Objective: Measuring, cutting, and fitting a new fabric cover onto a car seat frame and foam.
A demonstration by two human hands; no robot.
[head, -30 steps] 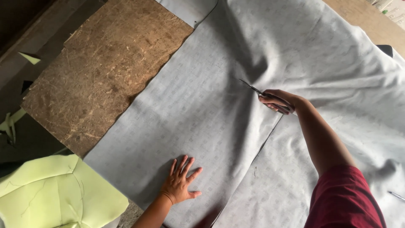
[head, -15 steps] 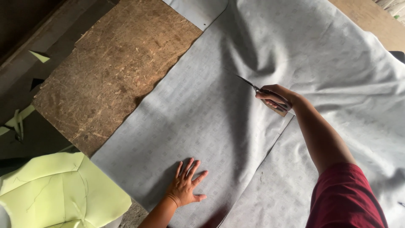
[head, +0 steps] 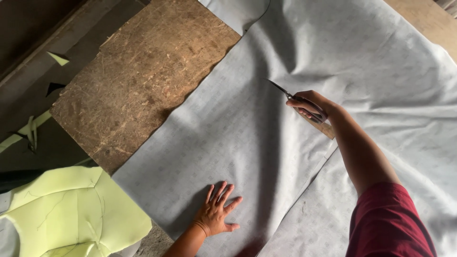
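In the head view, the grey patterned fabric (head: pixel 228 138) lies spread over the worn wooden bench (head: pixel 143 81). The right hand (head: pixel 312 105) grips scissors (head: pixel 290 97), mid-cut along the fabric; the left hand (head: pixel 219 212) lies open and flat on the fabric. Yellow-green foam pieces (head: pixel 71 214) lie left of the fabric. The cut seems half done; advancing needs the cloth kept taut.

Both hands are bare, with no gloves, rings or wristbands to be seen. The right arm wears a short sleeve (head: pixel 388 223) of dark red, plain-woven cloth that ends above the elbow, leaving the forearm uncovered. The left forearm shows no sleeve at all where it enters the view.
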